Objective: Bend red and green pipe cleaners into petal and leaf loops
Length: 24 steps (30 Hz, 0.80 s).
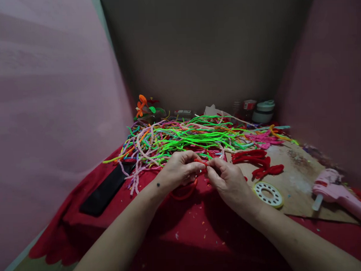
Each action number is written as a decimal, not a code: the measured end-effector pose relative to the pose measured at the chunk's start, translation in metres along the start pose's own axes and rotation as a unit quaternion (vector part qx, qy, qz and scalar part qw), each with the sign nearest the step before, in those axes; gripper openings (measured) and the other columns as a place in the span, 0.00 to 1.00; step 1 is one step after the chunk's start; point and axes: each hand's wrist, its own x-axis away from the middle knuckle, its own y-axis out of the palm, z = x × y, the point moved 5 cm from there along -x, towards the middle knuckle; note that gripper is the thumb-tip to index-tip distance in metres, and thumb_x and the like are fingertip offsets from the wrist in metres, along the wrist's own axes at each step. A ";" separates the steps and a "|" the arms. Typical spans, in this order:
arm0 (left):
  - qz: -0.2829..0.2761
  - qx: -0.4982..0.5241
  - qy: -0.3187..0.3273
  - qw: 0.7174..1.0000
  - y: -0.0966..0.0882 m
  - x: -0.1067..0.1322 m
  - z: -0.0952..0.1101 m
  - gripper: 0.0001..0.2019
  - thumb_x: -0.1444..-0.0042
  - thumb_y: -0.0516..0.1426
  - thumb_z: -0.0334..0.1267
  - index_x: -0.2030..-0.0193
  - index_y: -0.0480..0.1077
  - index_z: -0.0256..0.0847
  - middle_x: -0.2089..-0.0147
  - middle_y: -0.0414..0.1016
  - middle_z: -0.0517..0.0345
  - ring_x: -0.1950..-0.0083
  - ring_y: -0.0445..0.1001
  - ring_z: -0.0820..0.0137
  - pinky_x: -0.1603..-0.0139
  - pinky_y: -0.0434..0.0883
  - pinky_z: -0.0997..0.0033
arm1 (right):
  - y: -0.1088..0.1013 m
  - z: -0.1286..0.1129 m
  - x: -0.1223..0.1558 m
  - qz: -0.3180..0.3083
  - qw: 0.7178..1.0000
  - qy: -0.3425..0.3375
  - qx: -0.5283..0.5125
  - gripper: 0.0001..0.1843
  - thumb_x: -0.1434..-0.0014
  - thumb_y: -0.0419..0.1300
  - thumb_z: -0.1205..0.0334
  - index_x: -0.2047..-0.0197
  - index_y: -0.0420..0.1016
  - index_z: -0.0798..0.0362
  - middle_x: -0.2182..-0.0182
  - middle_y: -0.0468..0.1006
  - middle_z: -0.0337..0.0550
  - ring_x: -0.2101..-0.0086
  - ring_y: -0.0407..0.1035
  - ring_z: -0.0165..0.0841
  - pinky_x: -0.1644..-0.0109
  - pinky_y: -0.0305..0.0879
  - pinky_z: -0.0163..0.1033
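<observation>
Head view: my left hand point(179, 166) and right hand point(231, 179) pinch a red stem point(200, 161) mid-frame.
It lies between fingertips, seemingly crosswise, neither hand nearer.

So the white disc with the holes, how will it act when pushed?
The white disc lies flat, so it would likely slide rather than tip. Its round outline suggests it might roll if stood up. Its pierced face hints at low weight.
</observation>
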 end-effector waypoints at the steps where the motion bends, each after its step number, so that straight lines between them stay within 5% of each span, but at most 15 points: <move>1: -0.003 0.011 -0.004 1.000 -0.001 0.000 -0.001 0.07 0.52 0.56 0.38 0.71 0.67 0.36 0.83 0.63 0.67 0.85 0.57 0.81 0.85 0.54 0.81 | 0.000 0.000 0.000 -0.004 1.000 0.000 -0.017 0.08 0.44 0.50 0.63 0.71 0.67 0.54 0.80 0.65 0.36 0.79 0.58 0.26 0.73 0.54 0.32; 6: -0.034 -0.019 0.075 0.996 -0.009 -0.004 0.005 0.08 0.53 0.58 0.39 0.74 0.68 0.35 0.82 0.63 0.66 0.82 0.60 0.82 0.81 0.58 0.81 | 0.009 0.007 -0.003 -0.086 0.975 0.084 -0.189 0.10 0.45 0.51 0.56 0.72 0.64 0.54 0.81 0.66 0.35 0.80 0.60 0.26 0.75 0.57 0.33; 8: -0.062 -0.019 0.061 0.996 -0.010 -0.006 0.005 0.09 0.53 0.58 0.40 0.74 0.68 0.35 0.82 0.64 0.66 0.83 0.61 0.81 0.81 0.58 0.81 | 0.013 0.010 -0.004 -0.101 0.958 0.123 -0.239 0.11 0.47 0.52 0.55 0.73 0.63 0.54 0.81 0.68 0.36 0.81 0.60 0.26 0.76 0.58 0.33; 14: -0.083 0.109 -0.002 0.991 -0.006 -0.014 0.001 0.11 0.55 0.59 0.41 0.74 0.67 0.34 0.81 0.68 0.63 0.85 0.60 0.81 0.85 0.56 0.81 | 0.013 0.010 -0.004 -0.054 0.951 0.150 -0.266 0.10 0.51 0.56 0.56 0.73 0.65 0.55 0.82 0.68 0.34 0.82 0.60 0.25 0.78 0.59 0.31; 20: -0.052 0.120 -0.017 0.991 -0.003 -0.022 0.007 0.10 0.56 0.59 0.41 0.77 0.64 0.36 0.88 0.59 0.68 0.89 0.52 0.82 0.88 0.47 0.80 | 0.011 0.008 -0.009 -0.028 0.931 0.217 -0.290 0.11 0.54 0.57 0.56 0.74 0.63 0.54 0.84 0.69 0.34 0.84 0.62 0.27 0.79 0.63 0.34; 24: -0.019 0.071 0.006 0.997 0.001 -0.027 0.012 0.09 0.56 0.57 0.38 0.79 0.63 0.36 0.87 0.59 0.68 0.86 0.55 0.81 0.85 0.50 0.80 | 0.007 0.011 -0.014 -0.005 0.952 0.196 -0.235 0.07 0.55 0.56 0.59 0.75 0.62 0.53 0.85 0.68 0.33 0.85 0.62 0.27 0.80 0.63 0.34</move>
